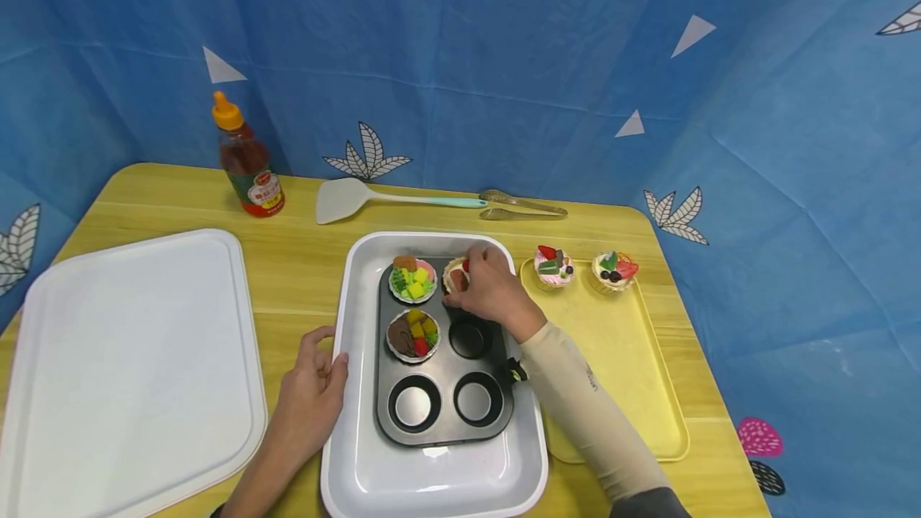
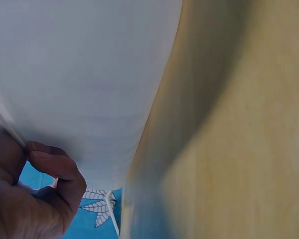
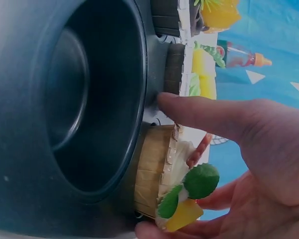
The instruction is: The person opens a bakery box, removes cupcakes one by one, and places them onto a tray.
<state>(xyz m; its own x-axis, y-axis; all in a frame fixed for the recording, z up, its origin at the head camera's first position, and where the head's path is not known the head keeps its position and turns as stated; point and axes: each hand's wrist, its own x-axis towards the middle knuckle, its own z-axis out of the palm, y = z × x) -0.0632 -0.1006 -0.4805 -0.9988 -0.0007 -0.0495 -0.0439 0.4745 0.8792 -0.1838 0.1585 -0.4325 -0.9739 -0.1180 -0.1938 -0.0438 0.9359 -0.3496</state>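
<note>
The pan looks like dark metal with a soft, smooth sheen. Under it, the tub is glossy white plastic, catching bright glints at its near end. The cup at the far right of the pan seems to be ridged paper. To the left, the white tray looks matt; to the right, the yellow tray is smooth plastic. The table shows wood grain, the backdrop creased cloth, the tongs shiny metal.
</note>
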